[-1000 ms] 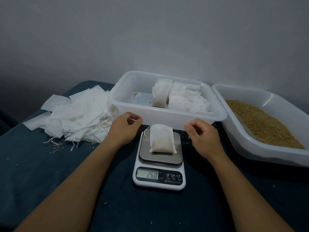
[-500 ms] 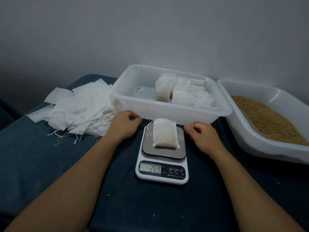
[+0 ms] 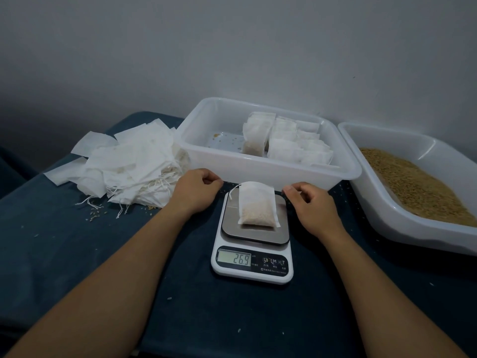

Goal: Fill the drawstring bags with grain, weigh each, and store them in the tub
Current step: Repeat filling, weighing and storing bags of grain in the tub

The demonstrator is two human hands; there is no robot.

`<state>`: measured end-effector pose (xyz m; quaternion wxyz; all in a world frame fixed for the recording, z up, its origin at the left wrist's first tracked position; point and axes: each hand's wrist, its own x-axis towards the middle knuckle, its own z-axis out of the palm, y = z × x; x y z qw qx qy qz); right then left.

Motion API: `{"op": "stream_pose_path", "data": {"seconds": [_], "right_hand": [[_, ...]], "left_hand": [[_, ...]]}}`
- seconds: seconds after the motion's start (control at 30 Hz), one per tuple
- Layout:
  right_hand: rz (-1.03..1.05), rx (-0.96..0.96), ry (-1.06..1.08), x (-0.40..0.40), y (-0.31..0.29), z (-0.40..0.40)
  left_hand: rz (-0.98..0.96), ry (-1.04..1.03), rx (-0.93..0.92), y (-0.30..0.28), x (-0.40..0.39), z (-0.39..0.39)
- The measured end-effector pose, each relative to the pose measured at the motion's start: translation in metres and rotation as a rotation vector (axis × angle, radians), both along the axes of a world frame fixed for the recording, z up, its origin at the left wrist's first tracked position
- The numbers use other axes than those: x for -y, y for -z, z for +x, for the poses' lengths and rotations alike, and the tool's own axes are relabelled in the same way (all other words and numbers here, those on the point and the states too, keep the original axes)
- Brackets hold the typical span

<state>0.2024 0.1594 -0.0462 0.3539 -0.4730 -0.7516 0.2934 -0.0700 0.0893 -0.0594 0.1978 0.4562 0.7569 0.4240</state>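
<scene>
Grain-filled drawstring bag [image 3: 256, 204] lies flat on the steel platform of a kitchen scale [image 3: 254, 236], drawstring looping off its far-left corner. Display reads 26.9.

Left hand [image 3: 194, 191] sits just left of the scale's far corner, fingers curled loosely inward, holding nothing that can be seen; it is apart from the bag. Right hand [image 3: 311, 204] sits just right of the platform, fingers likewise curled, thumb tip near the bag's far-right corner. Contact with the bag: cannot tell; looks slightly apart. Bag lies between the two hands, neither gripping it.

Storage tub [image 3: 204, 153], translucent white plastic, stands directly beyond the scale. Filled bags [image 3: 285, 142] are packed upright in its right half; left half of the floor shows a few loose grains. The tub's near wall rises between the scale and the stored bags.

Second white tub [image 3: 402, 223] at right, holding loose brown grain [image 3: 410, 184], its near-left corner close to the right forearm.

Pile of empty white bags [image 3: 129, 164] with trailing strings at left, touching the storage tub's left wall. Scattered grains lie on the dark blue table cover [image 3: 64, 254] near the pile.
</scene>
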Motion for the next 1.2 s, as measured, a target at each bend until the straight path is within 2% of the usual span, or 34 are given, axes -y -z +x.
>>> {"op": "stream_pose_path", "data": {"seconds": [0.23,0.47,0.6,0.7,0.9,0.97,1.07,1.2], "right_hand": [[0.118,0.036,-0.141,0.004,-0.021,-0.017],[0.113,0.342,-0.243,0.000,-0.036,-0.042],[0.076,0.419,-0.223,-0.005,-0.035,-0.045],[0.104,0.396,-0.211,-0.003,-0.036,-0.043],[0.250,0.211,-0.254,0.021,-0.055,-0.030],[0.302,0.139,-0.265,0.029,-0.068,-0.025],[0.339,0.015,-0.278,0.034,-0.089,-0.017],[0.388,-0.041,-0.287,0.031,-0.117,-0.010]], "left_hand": [[0.055,0.012,0.041,-0.004,0.001,0.004],[0.136,0.035,0.042,-0.013,0.007,0.012],[0.216,0.055,-0.012,-0.022,0.011,0.019],[0.301,0.079,-0.029,-0.026,0.015,0.024],[0.494,0.180,-0.043,-0.035,0.024,0.033],[0.504,0.285,0.041,-0.040,0.029,0.039],[0.439,0.507,0.328,-0.047,0.035,0.052],[0.302,0.601,0.627,-0.052,0.030,0.075]]}}
